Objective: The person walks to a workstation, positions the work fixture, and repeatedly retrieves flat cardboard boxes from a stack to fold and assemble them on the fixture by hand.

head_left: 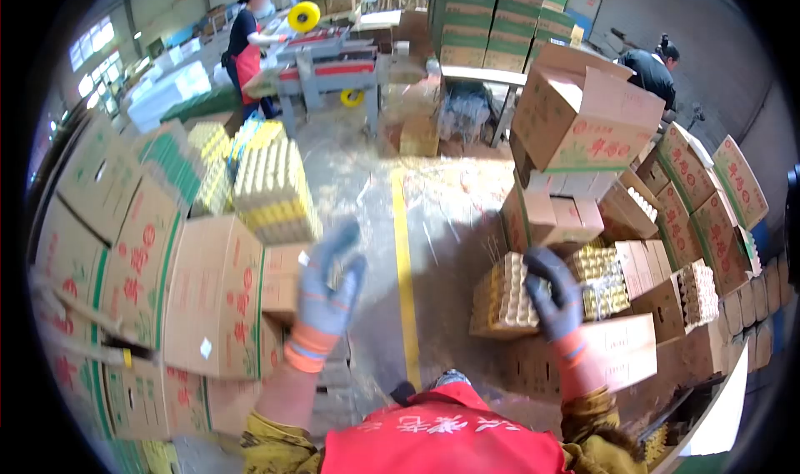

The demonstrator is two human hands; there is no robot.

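Note:
Both hands wear grey gloves with orange cuffs and are raised in front of the red apron (442,432). My left hand (332,286) has its fingers apart and holds nothing; cardboard boxes (217,299) stand beside it. Beyond it is a stack of egg trays (275,182). My right hand (554,295) has its fingers spread and curved, with nothing visible between them. It is nearest to a stack of egg trays (504,299), and whether it touches them I cannot tell. An open carton (583,116) sits on other boxes behind it.
A yellow line (404,274) runs along the floor between the box stacks. At the back left a person (246,53) stands by a machine (329,74). Another person (654,74) bends at the back right. Green and brown cartons (500,20) are stacked at the back.

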